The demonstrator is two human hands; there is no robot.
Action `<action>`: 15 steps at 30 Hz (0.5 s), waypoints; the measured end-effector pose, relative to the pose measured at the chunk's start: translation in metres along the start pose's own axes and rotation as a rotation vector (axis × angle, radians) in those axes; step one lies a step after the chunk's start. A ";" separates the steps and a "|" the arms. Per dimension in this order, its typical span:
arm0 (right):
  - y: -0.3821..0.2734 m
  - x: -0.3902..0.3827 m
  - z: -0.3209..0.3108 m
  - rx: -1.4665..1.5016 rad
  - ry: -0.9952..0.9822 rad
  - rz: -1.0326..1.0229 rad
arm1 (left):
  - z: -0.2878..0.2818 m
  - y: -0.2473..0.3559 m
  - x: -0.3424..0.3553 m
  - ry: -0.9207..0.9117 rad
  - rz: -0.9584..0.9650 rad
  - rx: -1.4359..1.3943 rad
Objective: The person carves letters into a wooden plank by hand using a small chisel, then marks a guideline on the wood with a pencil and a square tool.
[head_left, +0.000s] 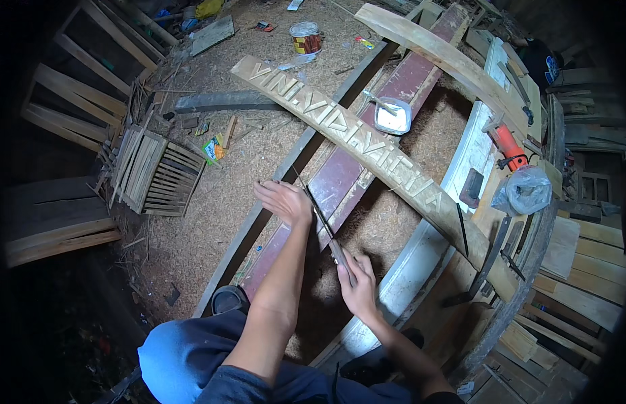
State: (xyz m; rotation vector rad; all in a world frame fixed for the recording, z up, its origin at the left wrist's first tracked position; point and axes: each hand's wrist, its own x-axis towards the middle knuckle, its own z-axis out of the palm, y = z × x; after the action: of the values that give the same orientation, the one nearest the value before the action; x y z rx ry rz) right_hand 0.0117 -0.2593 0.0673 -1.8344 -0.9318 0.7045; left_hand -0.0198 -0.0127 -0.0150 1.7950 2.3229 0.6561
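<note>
My right hand (pixel 358 283) is wrapped around the handle of a handsaw (pixel 319 209). Its narrow, dark blade, seen nearly edge-on, slants up and left across a worn maroon plank (pixel 340 183). Just left of the blade, my left hand (pixel 286 200) lies over the plank with fingers stretched out, holding nothing. What its palm presses on is hidden. Beyond both hands, a long wooden board (pixel 367 143) with raised carved letters lies diagonally across the plank. A small plastic tub (pixel 392 116) of white paste, a stick in it, sits behind that board.
A dark beam (pixel 249 232) runs left of the plank, a white-painted beam (pixel 400 269) right. At right are an orange power tool (pixel 509 145), a plastic bag (pixel 526 190) and dark metal tools. A paint can (pixel 306 38) and slatted wooden crate (pixel 166 174) stand on the sawdust-covered floor.
</note>
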 end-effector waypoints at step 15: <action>-0.001 0.034 0.011 0.065 0.032 0.102 | -0.001 0.017 -0.014 -0.033 -0.015 -0.008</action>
State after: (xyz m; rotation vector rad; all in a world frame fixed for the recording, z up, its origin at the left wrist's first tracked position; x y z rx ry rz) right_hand 0.0220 -0.2253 0.0611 -1.8408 -0.7902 0.7574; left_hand -0.0016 -0.0226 -0.0090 1.7700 2.3065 0.6288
